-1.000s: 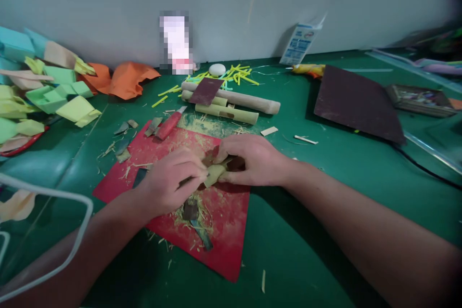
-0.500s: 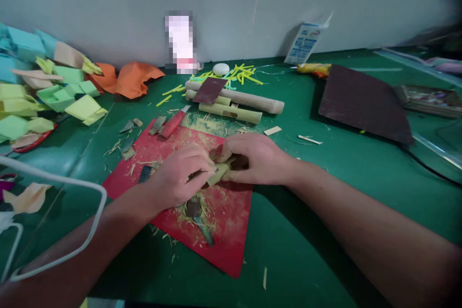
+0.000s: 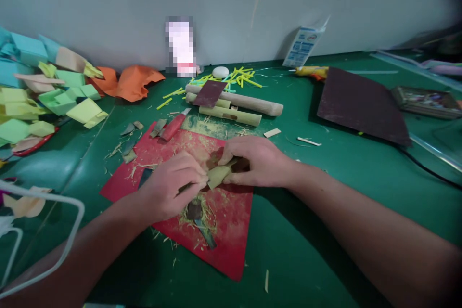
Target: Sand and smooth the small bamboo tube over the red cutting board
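Note:
A small pale-green bamboo piece (image 3: pixel 218 176) is gripped in my right hand (image 3: pixel 258 161), thumb below and fingers above, over a red sheet (image 3: pixel 227 231). My left hand (image 3: pixel 176 185) is closed in a pinch, its fingertips at the piece's left edge. Whatever lies inside that pinch is hidden. Fibrous shavings, a dark square scrap (image 3: pixel 194 210) and a dark strip (image 3: pixel 205 234) lie on the sheet below my hands. Behind them, a red-handled knife (image 3: pixel 174 126) rests at the sheet's far edge.
Bamboo tubes (image 3: pixel 249 102) lie farther back under a brown sandpaper square (image 3: pixel 210 93). A larger dark sheet (image 3: pixel 361 108) is at right. Folded papers (image 3: pixel 61 91) crowd the left, with a white wire frame (image 3: pixel 77 221) over my left forearm. A blurred-out phone-like shape (image 3: pixel 181 45) leans on the wall.
My left hand has slid slightly left and down along the bamboo piece, baring more of its surface. My right hand keeps its hold. The view has shifted slightly.

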`<state>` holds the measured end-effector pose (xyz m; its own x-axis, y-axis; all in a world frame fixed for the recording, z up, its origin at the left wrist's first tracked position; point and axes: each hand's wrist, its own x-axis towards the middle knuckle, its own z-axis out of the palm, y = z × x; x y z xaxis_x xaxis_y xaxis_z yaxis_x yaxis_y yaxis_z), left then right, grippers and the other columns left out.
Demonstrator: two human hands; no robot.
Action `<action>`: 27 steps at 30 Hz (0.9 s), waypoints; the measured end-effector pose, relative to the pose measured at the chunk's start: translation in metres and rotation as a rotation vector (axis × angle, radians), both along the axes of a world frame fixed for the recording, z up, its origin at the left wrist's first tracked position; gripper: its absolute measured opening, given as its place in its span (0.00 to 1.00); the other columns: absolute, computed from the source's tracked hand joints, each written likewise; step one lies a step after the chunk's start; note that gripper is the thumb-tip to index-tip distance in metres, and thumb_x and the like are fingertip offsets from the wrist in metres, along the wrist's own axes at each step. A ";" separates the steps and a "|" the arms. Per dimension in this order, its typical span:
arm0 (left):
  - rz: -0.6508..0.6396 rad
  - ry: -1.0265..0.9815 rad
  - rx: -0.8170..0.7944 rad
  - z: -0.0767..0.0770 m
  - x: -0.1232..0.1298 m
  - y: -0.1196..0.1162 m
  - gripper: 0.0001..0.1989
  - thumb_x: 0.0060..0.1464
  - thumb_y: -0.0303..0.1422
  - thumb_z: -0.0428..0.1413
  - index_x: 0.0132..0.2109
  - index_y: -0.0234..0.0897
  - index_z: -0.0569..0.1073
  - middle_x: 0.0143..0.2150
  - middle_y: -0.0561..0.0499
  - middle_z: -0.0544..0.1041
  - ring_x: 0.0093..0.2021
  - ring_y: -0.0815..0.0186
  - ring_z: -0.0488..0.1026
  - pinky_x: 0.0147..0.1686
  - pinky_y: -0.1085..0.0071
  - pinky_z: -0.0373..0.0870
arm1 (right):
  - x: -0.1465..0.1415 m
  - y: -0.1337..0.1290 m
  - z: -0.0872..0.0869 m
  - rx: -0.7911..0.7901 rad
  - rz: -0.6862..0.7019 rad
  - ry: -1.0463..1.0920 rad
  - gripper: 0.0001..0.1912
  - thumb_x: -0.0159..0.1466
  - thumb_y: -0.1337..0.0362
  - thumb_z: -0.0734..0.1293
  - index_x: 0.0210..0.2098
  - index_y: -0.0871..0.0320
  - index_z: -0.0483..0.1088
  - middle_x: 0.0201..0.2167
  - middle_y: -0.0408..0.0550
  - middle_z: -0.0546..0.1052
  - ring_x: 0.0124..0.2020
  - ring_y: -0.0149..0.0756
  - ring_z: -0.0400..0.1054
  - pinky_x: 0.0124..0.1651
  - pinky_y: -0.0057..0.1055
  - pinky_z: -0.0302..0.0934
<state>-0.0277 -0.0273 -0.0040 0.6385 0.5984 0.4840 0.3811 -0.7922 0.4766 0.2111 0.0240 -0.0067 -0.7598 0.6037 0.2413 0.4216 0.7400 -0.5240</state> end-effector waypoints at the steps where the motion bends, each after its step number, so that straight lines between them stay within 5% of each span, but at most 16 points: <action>1: 0.008 0.000 0.006 0.000 0.000 0.000 0.06 0.60 0.23 0.54 0.37 0.35 0.75 0.36 0.47 0.79 0.38 0.64 0.75 0.40 0.66 0.73 | 0.000 0.000 0.000 0.003 -0.002 0.003 0.12 0.56 0.57 0.72 0.36 0.55 0.72 0.35 0.43 0.77 0.35 0.34 0.70 0.37 0.28 0.55; 27: -0.049 0.022 0.130 -0.004 -0.001 0.007 0.06 0.60 0.24 0.53 0.40 0.36 0.74 0.38 0.45 0.79 0.40 0.62 0.75 0.41 0.62 0.74 | 0.001 0.003 -0.003 0.052 0.065 0.060 0.13 0.62 0.53 0.69 0.39 0.56 0.74 0.38 0.46 0.79 0.39 0.36 0.72 0.41 0.31 0.59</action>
<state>-0.0285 -0.0205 -0.0079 0.6764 0.4994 0.5413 0.3498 -0.8646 0.3607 0.2120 0.0266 -0.0099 -0.7804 0.5388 0.3173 0.3406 0.7919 -0.5068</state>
